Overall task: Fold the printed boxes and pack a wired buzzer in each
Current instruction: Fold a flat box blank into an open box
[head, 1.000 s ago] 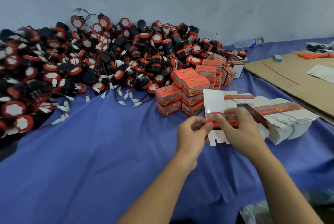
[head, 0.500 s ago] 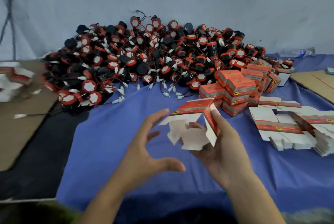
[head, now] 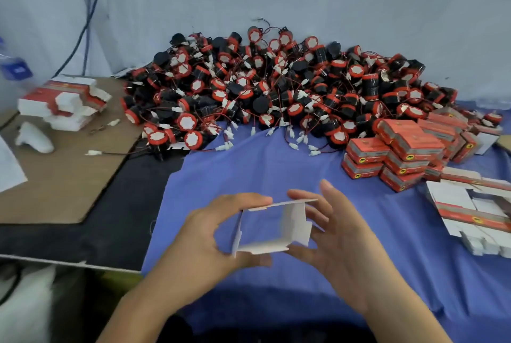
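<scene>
Closing in since half a second ago, the left hand [head: 210, 234] is joining the right hand [head: 340, 243], fingers of both clamping the opened box [head: 293, 225] above the table [head: 249, 165]; flap-tucking is probably coming next.

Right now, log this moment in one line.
step: folding | left hand: holds box | right hand: holds box | box: open, empty

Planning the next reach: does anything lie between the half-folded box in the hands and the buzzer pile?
Nothing visible does. Only bare blue cloth lies between the half-folded box and the buzzer pile; the packed boxes sit off to the right.
</scene>
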Tool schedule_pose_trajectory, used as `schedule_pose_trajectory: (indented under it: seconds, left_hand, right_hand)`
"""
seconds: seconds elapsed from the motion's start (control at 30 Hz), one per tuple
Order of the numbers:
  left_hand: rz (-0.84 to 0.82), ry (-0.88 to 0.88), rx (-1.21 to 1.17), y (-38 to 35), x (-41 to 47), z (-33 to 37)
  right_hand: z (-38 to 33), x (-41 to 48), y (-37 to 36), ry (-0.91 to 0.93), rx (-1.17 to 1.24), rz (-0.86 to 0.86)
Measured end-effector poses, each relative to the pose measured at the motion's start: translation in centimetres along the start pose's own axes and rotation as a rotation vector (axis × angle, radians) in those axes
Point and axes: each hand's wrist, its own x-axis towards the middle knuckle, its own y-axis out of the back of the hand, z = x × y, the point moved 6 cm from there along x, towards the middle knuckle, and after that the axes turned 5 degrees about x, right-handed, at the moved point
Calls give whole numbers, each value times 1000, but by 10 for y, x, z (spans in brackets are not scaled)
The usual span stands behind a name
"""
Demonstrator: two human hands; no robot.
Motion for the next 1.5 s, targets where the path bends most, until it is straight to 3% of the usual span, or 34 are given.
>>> schedule_pose_trajectory:
  seconds: [0.23, 0.47, 0.73, 0.87, 0.97, 1.03, 1.2, 1.33, 1.5]
  left_hand:
    - [-2, 2, -163, 4, -4, 2]
    - [53, 73, -297, -12, -6, -1]
    - [65, 108, -261, -30, -9, 6]
    - [-79, 119, -177, -39, -6, 10]
    - [-190, 51, -290, -34, -5, 6]
    - [-143, 38, -333, -29, -3, 4]
    - [-94, 206, -494, -39, -3, -4]
    - [-56, 200, -456, -40, -6, -5]
    - [-23, 182, -391, -43, -9, -2]
  right_hand:
    - [17, -10, -13, -128, -82, -168]
    - [22, -15, -9, -67, -213, -85]
    - [23, -13, -2, -62, -339, 34]
    - [25, -11, 3, -86, -358, 40]
    - [18, -11, 13, -85, -258, 51]
    - [15, -10, 19, -72, -229, 43]
    - [12, -10, 21, 1, -203, -32]
    - [18, -16, 23, 55, -219, -123]
    - [27, -17, 20, 175, -312, -96]
